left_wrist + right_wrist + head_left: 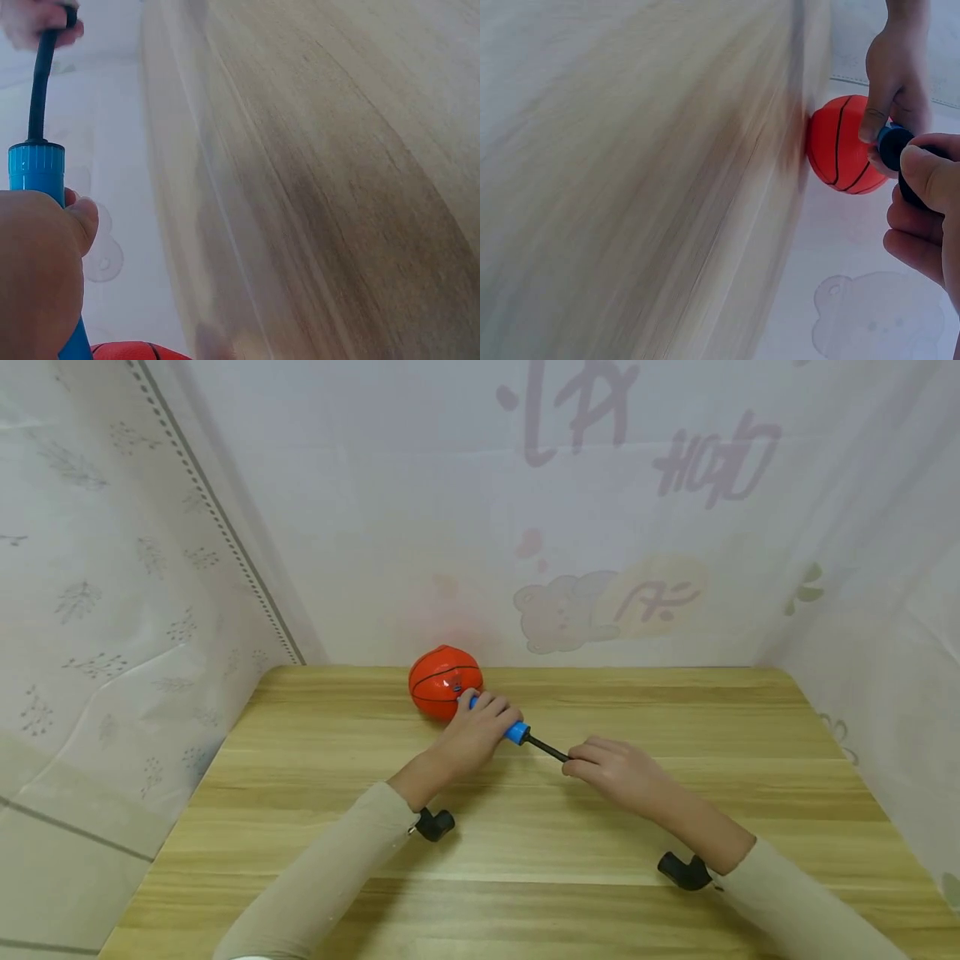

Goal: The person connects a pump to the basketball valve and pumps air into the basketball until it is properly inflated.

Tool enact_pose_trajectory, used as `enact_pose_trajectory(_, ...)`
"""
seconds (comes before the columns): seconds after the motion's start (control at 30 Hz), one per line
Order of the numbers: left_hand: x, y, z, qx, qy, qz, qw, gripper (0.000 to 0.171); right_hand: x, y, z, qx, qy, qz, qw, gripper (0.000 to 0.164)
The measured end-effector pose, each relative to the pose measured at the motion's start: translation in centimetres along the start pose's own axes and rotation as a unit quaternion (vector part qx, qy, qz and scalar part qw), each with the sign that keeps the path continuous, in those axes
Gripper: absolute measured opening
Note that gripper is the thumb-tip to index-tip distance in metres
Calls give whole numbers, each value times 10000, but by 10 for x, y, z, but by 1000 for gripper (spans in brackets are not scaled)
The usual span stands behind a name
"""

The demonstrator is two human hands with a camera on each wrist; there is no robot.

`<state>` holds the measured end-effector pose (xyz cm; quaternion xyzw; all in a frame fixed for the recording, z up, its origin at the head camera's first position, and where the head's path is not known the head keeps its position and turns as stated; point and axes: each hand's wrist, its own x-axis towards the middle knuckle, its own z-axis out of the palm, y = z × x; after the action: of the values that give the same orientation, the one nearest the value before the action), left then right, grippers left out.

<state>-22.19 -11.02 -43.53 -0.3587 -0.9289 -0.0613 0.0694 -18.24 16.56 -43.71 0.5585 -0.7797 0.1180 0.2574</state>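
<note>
Near the far edge of the wood-grain table, we find a red toy basketball. We record the left hand gripping a blue hand pump beside it, the right hand clasping its black handle, and the black rod extended between both hands.

A wood-grained counter is stretching before a pale back wall. Faint lettering is running high across that wall, and a printed bear is showing below. The left wall is bearing sprigs, a dotted border is slanting down toward the counter, and the right wall is standing opposite.
</note>
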Motion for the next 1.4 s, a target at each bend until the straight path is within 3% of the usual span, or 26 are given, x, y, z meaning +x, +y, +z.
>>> enact_pose_trajectory(0.1, 0, 0, -1, 2, 15, 2, 10000, 24, -9, -3, -8, -22, 8, -66, 10000, 44)
enact_pose_trajectory(0.2, -1, -1, -2, 4, 0, -25, 10000, 24, -16, -5, -16, -19, -20, -107, 9999, 49)
enact_pose_trajectory(0.47, -2, -2, -5, -70, 8, -88, 9999, 25, -19, -8, -21, 117, -37, -70, 9999, 45)
enact_pose_trajectory(0.6, -2, 0, -4, -64, -48, -96, 9999, 25, -12, -8, -17, 123, -151, -36, 9998, 12)
enact_pose_trajectory(0.63, -2, 1, -4, -56, -66, -102, 9999, 25, -10, -8, -16, 104, -219, 6, 9997, 11)
enact_pose_trajectory(0.77, -3, 3, -4, -45, -98, -120, 9999, 25, 2, -5, -6, 8, -434, 151, 9989, 31)
enact_pose_trajectory(1.1, -1, 5, -4, -36, 105, -83, 9999, 22, 33, 4, 13, -123, -337, 206, 9991, 22)
enact_pose_trajectory(1.4, 0, 5, -6, -80, 62, 45, 9999, 21, 42, 7, 19, -268, -272, 69, 9992, 20)
